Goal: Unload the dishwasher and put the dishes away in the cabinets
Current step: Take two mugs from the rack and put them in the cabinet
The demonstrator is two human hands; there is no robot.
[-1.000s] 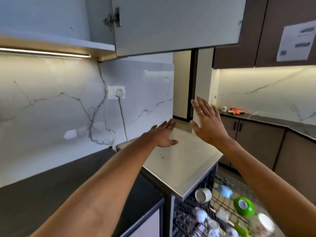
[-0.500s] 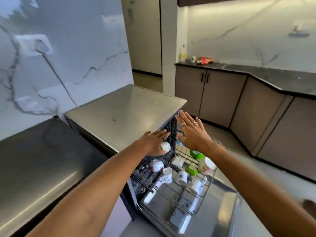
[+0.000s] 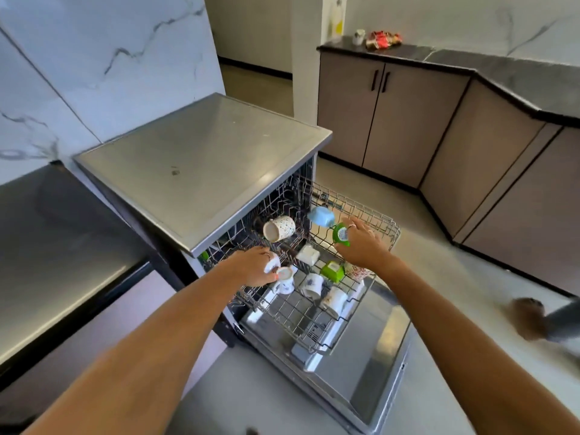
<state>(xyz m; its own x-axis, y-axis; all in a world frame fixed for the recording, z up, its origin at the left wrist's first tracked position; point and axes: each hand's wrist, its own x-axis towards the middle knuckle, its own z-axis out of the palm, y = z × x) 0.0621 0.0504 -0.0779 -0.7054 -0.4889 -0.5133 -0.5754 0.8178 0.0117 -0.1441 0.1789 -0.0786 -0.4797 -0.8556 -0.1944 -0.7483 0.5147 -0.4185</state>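
The dishwasher (image 3: 201,171) stands open with its wire rack (image 3: 370,215) pulled out over the lowered door (image 3: 376,365). My left hand (image 3: 251,268) grips a white cup (image 3: 273,265) at the rack's near left. My right hand (image 3: 361,243) holds a green cup (image 3: 341,235) at the rack's right side. In the rack lie a speckled mug (image 3: 279,228), a light blue cup (image 3: 320,215), a white square dish (image 3: 308,254), a green square cup (image 3: 332,271) and several white mugs (image 3: 312,285).
A dark counter (image 3: 62,246) runs on the left beside the dishwasher's steel top. Brown base cabinets (image 3: 392,120) with a black counter line the right wall, with a small cup (image 3: 358,36) and red packet (image 3: 383,39) on it. A foot (image 3: 530,318) shows on the floor at right.
My view tipped down from the wall cabinet to the rack. Both hands dropped from above the steel top into the rack; the left took a white cup, the right a green cup.
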